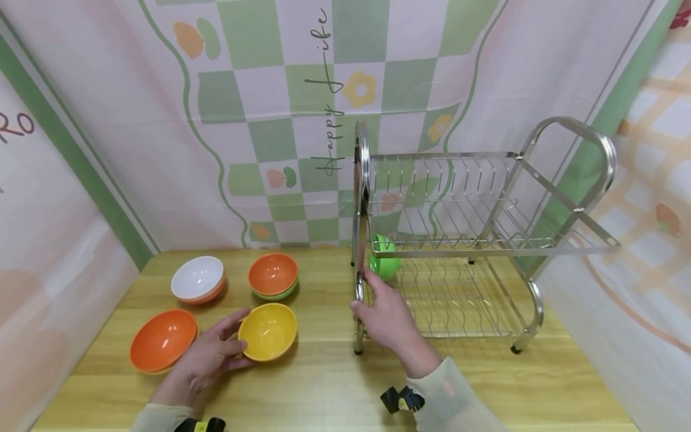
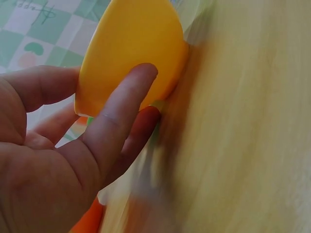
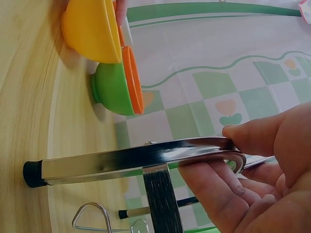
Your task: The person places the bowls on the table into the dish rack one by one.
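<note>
One yellow bowl (image 1: 268,332) is in the left hand (image 1: 213,351). The thumb and fingers hold it by its rim and side. It is low down by the front of the tabletop (image 1: 324,384), and I cannot tell if its bottom touches the wood. The right hand (image 1: 391,315) is wrapped around the left end post of one shiny metal dish rack (image 1: 439,253). The two hands are well apart.

Just behind the yellow bowl are two bowls in a stack: one small orange bowl (image 1: 273,274) sits in one round green bowl (image 3: 112,87). To the left and back is one white bowl (image 1: 198,278). Orange shows under its rim, but I cannot tell if that is one more bowl. Near the left wrist is one wide orange bowl (image 1: 164,340).

The dish rack has two wire shelves, one above the other, and stands on four black feet. One bright green bowl (image 1: 385,269) is tipped on its side at the left end of the bottom shelf, close to the right hand.

Each arm has one pale sleeve (image 1: 459,399) and one black gadget (image 1: 402,400) at the wrist. Behind it all hangs one cloth (image 1: 313,141) with green and white squares, two yellow flowers and two words, "Happy Life".
</note>
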Available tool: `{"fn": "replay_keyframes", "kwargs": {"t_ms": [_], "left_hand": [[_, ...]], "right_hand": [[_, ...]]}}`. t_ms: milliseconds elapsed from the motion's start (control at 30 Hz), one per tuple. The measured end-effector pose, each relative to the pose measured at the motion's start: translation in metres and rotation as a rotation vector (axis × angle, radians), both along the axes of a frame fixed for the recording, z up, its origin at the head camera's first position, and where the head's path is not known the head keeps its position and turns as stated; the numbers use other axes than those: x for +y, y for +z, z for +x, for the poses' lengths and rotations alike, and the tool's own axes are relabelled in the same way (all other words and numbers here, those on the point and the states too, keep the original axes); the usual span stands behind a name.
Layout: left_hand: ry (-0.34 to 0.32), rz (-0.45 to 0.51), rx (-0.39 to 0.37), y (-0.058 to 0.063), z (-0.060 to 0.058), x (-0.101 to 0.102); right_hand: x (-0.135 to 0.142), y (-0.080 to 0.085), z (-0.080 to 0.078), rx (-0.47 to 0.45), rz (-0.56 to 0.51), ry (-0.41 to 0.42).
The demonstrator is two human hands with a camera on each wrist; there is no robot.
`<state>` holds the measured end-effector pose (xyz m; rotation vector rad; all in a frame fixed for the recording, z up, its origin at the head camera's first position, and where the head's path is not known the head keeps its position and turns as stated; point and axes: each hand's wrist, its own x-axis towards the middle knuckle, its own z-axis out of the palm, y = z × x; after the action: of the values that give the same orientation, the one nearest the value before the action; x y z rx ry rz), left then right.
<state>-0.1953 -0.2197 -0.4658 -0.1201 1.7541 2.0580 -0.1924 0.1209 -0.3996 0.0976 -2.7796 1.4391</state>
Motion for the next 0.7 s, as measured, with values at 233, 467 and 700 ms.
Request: {"fn": "replay_keyframes", "kwargs": {"t_ms": [233,467,700], "left_hand": [[-0.013,0.006,-0.014,-0.0011,0.0000,-0.0007],[-0.007,-0.001,-0.020,-0.0004,0.0000,-0.0006],[-0.024,0.004,0.003,0.0072,0.0044,0.0040]], "right_hand": [[0.0003,-0.0008,-0.0001,0.007,-0.001,0.004],[0.0010,-0.0019,0.0002,0.014,-0.002,0.005],[0.0013,-0.0026,-0.0001,0.012,-0.002,0.005]]}}
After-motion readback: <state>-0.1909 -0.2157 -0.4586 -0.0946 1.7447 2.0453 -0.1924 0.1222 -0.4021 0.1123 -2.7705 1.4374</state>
